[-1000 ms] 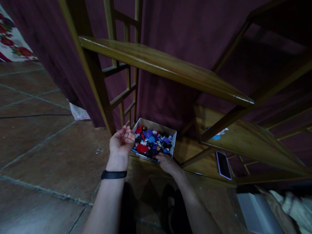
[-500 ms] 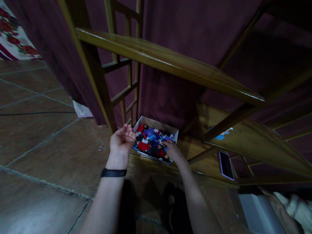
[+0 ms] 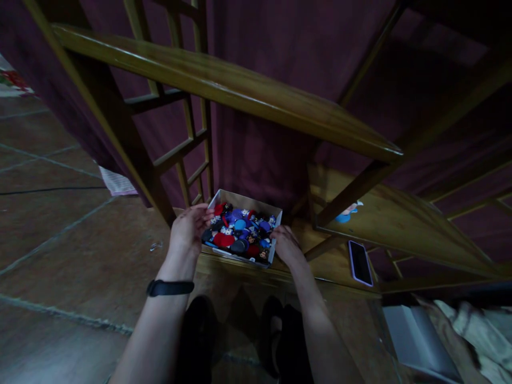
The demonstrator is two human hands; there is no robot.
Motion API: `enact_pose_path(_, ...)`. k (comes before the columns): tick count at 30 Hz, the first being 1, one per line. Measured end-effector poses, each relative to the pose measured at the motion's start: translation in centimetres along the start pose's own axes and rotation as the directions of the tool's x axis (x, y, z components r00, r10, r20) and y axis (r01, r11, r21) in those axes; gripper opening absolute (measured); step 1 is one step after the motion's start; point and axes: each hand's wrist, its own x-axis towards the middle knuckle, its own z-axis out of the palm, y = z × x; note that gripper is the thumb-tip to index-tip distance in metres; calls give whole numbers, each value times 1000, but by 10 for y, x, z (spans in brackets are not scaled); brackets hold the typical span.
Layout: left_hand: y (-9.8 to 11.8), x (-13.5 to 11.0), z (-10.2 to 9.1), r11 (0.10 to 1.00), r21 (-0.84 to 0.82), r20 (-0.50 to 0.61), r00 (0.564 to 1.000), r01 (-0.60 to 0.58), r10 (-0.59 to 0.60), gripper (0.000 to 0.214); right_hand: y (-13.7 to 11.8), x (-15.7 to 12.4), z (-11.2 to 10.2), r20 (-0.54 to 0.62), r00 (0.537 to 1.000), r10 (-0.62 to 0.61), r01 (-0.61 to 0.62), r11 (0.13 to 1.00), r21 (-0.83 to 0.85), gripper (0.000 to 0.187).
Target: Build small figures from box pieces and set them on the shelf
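Observation:
A shallow white cardboard box sits on the low wooden ledge, filled with several small figurines in red, blue, purple and black. My left hand, below a black wristband, is at the box's left wall, with its fingers curled over the edge. At the opposite end my right hand has its fingers bent over the right wall. Parts of both side walls are hidden behind the hands. The figures lie jumbled, many of their faces and hats pointing upward.
A wooden rail crosses above the box, with lattice work on its left. To the right lie a phone and a small blue-and-white figure. A grey box stands at lower right, beside another person's arm.
My left hand has turned from palm-up beside the box to its left wall. The right hand has drawn back from the figurines to the right wall. The view has shifted right.

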Motion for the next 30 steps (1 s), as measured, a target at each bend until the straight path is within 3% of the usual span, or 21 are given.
enact_pose_path(3,-4,-2,6,990,119,86,994,-73,63,15,-5,0,0,3,1000,13,-13,998,-68,29)
enact_pose_path(5,-5,-2,8,994,105,109,994,14,-25,15,-9,0,3,17,1000,5,-3,995,-101,25)
enact_pose_path(9,-4,1,6,988,2,48,986,157,-157,16,-17,3,13,28,1000,9,-4,988,-154,25)
enact_pose_path(20,2,4,-3,956,-146,66,967,253,-246,15,-30,5,23,47,998,41,-32,983,-178,34)
enact_pose_path(26,4,4,-2,936,-187,70,955,297,-289,16,-41,8,31,-31,990,137,-140,973,-184,37)
enact_pose_path(30,5,5,-4,922,-219,64,947,320,-314,18,-45,10,37,-53,991,121,-129,972,-195,37)
